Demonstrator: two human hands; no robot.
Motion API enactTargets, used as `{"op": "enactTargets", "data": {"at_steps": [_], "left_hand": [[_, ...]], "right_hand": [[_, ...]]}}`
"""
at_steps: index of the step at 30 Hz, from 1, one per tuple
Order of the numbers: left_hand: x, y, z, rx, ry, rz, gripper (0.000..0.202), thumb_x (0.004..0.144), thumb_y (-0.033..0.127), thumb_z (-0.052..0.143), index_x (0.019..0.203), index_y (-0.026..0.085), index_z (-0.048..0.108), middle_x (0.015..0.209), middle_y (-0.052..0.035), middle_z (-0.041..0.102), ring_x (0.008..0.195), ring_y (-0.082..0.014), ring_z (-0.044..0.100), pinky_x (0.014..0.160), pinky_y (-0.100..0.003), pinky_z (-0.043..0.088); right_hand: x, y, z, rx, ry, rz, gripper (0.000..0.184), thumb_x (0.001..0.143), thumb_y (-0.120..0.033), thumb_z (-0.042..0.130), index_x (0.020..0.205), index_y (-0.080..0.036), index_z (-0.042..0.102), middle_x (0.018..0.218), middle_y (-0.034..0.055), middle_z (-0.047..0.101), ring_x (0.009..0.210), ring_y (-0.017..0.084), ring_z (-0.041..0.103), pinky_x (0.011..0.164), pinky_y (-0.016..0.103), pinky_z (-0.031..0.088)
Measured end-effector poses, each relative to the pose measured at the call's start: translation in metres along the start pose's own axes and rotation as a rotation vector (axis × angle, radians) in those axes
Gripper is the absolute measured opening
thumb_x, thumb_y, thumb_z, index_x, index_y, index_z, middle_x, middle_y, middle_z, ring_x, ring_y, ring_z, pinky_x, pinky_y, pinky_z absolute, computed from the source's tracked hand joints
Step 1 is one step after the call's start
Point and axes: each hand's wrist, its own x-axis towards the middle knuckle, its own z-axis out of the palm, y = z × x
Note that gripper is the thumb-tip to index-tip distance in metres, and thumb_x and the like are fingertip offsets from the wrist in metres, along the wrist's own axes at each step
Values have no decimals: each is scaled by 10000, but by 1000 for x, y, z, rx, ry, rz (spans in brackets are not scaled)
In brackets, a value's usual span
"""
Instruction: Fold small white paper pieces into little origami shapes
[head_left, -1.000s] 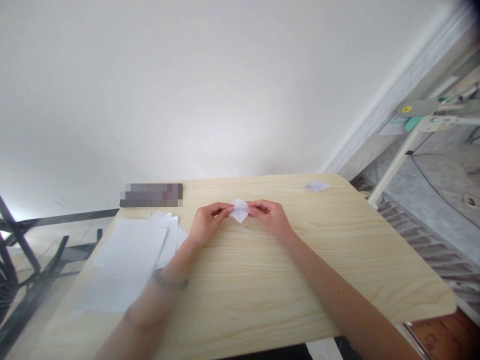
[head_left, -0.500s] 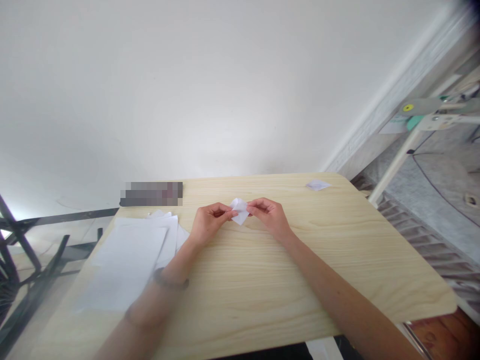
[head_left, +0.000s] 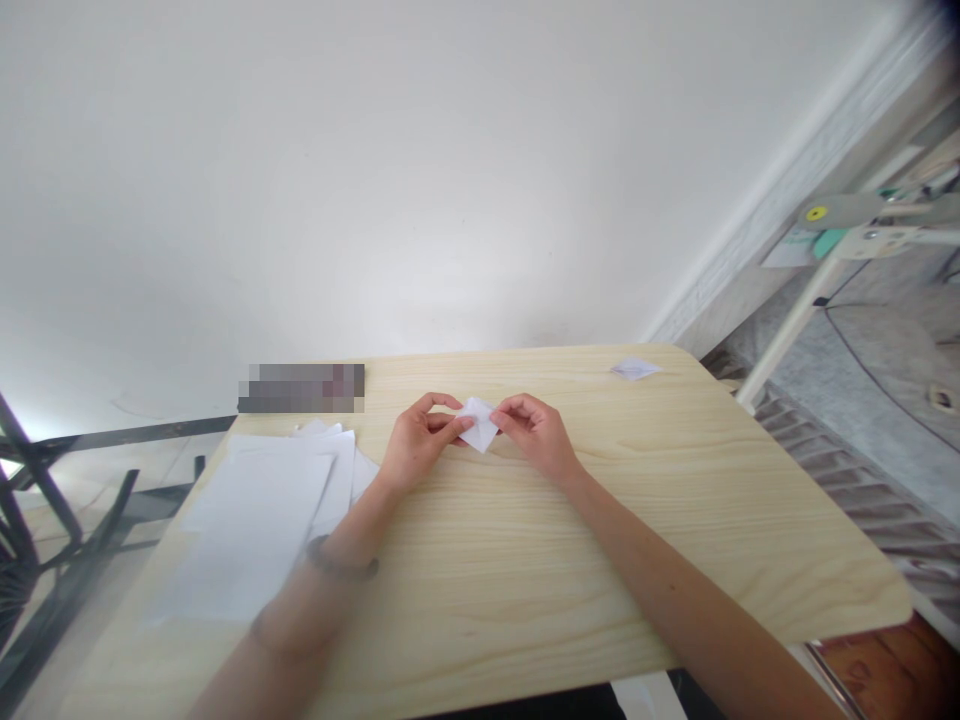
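Observation:
A small piece of folded white paper, diamond-shaped with one corner pointing toward me, is held up between both hands over the table. My left hand pinches its left corner, thumb on the front face. On the opposite corner, my right hand grips with thumb and fingertips. Part of the paper's edges is hidden behind the fingers. A dark band circles my left wrist.
Loose white sheets lie overlapping on the left of the wooden table. Another folded paper piece rests near the far right corner. A blurred-out object sits at the back left. A white wall stands behind.
The folded paper's top has flattened and it now looks more like a full diamond. My left index finger has lifted slightly and my fingers have shifted on the corners.

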Motion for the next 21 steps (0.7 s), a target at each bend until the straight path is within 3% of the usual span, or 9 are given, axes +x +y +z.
{"op": "enactTargets", "data": {"at_steps": [3, 9, 21], "left_hand": [[1, 2, 0, 10, -6, -37, 470, 671, 327, 665, 1073, 135, 517, 716, -33, 690, 650, -159, 624, 657, -300, 505], [1, 1, 0, 23, -120, -13, 342, 695, 344, 634, 952, 119, 635, 941, -78, 670, 829, -198, 611, 756, -299, 471], [3, -3, -3, -21, -139, -52, 247, 695, 279, 646, 884, 120, 628, 862, -64, 674, 774, -167, 611, 743, -285, 458]], "right_hand": [[0, -2, 1, 25, 18, 7, 196, 712, -332, 595, 761, -179, 482, 677, -7, 579, 641, 125, 579, 628, 256, 475], [0, -1, -1, -43, -14, 18, 211, 697, -345, 609, 773, -176, 507, 699, 13, 614, 661, 141, 600, 627, 259, 483], [2, 2, -1, 0, -69, 77, 219, 685, -352, 625, 794, -165, 594, 746, 45, 658, 651, 163, 627, 626, 293, 520]]}}
